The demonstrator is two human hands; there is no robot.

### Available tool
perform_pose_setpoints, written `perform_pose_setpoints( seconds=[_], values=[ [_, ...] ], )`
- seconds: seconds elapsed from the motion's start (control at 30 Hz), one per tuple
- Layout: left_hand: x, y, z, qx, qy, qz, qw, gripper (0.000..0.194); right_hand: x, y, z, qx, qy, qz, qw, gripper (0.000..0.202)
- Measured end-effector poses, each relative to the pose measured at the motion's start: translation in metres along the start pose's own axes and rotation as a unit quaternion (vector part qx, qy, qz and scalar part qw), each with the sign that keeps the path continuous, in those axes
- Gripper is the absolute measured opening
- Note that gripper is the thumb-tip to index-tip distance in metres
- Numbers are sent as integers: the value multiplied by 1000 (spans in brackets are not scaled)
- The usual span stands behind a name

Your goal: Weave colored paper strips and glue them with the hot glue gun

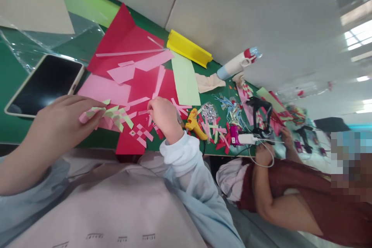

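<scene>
My left hand [62, 120] is closed round a small woven piece of pink and light-green paper strips [114, 116], whose loose ends stick out past my fingertips. To its right, my right hand [164, 114] has its fingers pinched together low over red paper [145, 85]; whatever lies between them is hidden. Pink paper strips [136, 102] are scattered between the two hands. A small woven pink-and-white piece [141, 133] rests on the red paper near the table's front edge. Beside my right wrist lies a yellow glue gun [194, 124].
A phone [46, 83] lies at the left, near clear plastic wrapping [84, 27]. At the back are a yellow trough-shaped holder [188, 48] and a bottle [235, 64]. Paper scraps [216, 131] and a black stand [260, 118] lie rightward, where a co-worker's arm [264, 186] rests.
</scene>
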State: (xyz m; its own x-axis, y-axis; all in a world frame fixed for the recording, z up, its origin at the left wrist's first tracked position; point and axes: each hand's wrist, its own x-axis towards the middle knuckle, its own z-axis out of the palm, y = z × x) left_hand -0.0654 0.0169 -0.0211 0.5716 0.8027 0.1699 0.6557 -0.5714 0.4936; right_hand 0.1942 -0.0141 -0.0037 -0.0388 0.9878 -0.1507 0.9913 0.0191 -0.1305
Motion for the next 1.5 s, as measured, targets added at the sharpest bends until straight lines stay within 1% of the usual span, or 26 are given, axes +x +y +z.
perform_pose_setpoints(
  seconds=[0.07,0.1,0.17,0.23,0.33,0.4,0.47,0.5,0.57,0.67,0.8,0.9,0.97,1.03,1.13,1.27,1.37,1.5],
  values=[
    [3,0,2,31,21,-24,999,45,1,2,-3,22,-5,-2,1000,18],
    [4,-1,3,38,22,-15,999,47,1,3,-4,42,-9,4,999,16],
    [7,-5,8,29,8,35,999,47,1,7,-8,95,-10,23,995,12],
    [10,-9,14,9,-10,81,997,44,-1,11,-11,157,3,41,987,10],
    [11,-14,24,-14,-30,117,993,38,-10,13,-19,220,29,48,974,10],
    [11,-15,29,-26,-48,138,989,34,-21,11,-26,215,44,52,974,11],
    [11,-14,33,-33,-62,152,986,29,-34,5,-34,185,46,66,979,13],
    [10,-14,34,-33,-68,154,985,27,-41,2,-37,179,32,68,981,13],
    [11,-13,35,-27,-68,147,986,27,-53,-5,-39,196,-13,49,979,11],
    [12,-13,36,-11,-64,132,989,30,-67,-12,-32,231,-65,21,971,12],
    [15,-14,40,26,-46,124,991,28,-72,-19,-12,249,-93,17,964,12],
    [16,-12,41,54,-16,144,988,27,-72,-29,-1,230,-108,26,967,12],
    [14,-10,40,59,0,164,985,29,-72,-38,3,223,-107,22,969,14],
    [11,-8,37,53,14,180,982,29,-73,-45,5,235,-98,4,967,15],
    [5,-7,33,39,41,203,978,23,-77,-51,8,258,-93,-17,961,15],
    [-3,-5,30,28,77,221,972,14,-84,-51,11,258,-104,9,961,13],
    [-8,-4,30,21,79,227,970,14,-89,-47,12,258,-96,35,961,13],
    [-14,0,32,16,61,225,972,19,-92,-38,13,256,-67,63,962,13]
  ],
)
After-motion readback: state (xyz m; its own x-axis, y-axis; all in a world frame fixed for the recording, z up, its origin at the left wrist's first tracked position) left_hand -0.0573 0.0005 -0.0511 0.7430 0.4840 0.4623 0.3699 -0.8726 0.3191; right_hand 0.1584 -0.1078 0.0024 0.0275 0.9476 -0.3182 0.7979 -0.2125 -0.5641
